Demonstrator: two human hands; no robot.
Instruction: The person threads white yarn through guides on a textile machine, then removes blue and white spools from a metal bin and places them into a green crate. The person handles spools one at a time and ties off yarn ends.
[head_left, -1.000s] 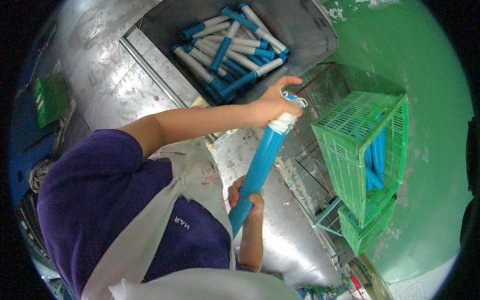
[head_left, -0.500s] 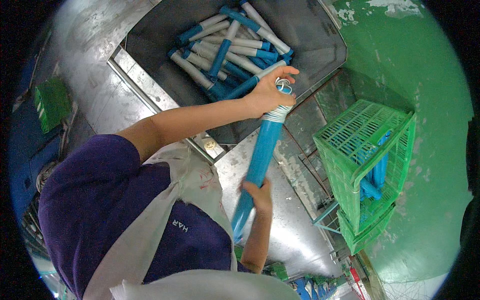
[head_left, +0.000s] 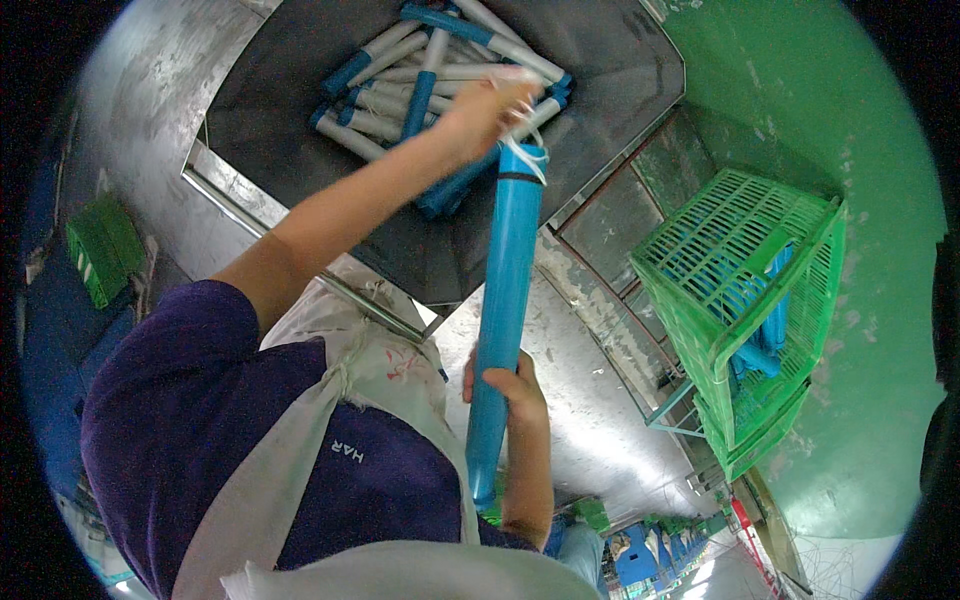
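My right hand (head_left: 512, 388) is wrapped round the lower part of a long blue tube (head_left: 505, 270), which stands tilted before my body. A thin black band (head_left: 520, 179) circles the tube near its upper end. Loose white cord loops (head_left: 530, 152) hang at that end and trail up to my left hand (head_left: 490, 112). The left hand, blurred by motion, appears closed on these loops just above the tube. Beyond it lies a pile of blue-and-white tubes (head_left: 420, 100) inside a dark bin (head_left: 620, 90).
At right stands a green plastic crate (head_left: 740, 260) with blue pieces (head_left: 770, 340) inside. A metal rail (head_left: 260, 225) runs along the near left side of the bin. Below spreads a shiny metal surface (head_left: 590, 400); a green floor (head_left: 880, 400) lies at far right.
My left hand has moved up and left, away from the tube's end. White coils that wrapped the tube's top are off it, baring the black band. The tube stands more upright.
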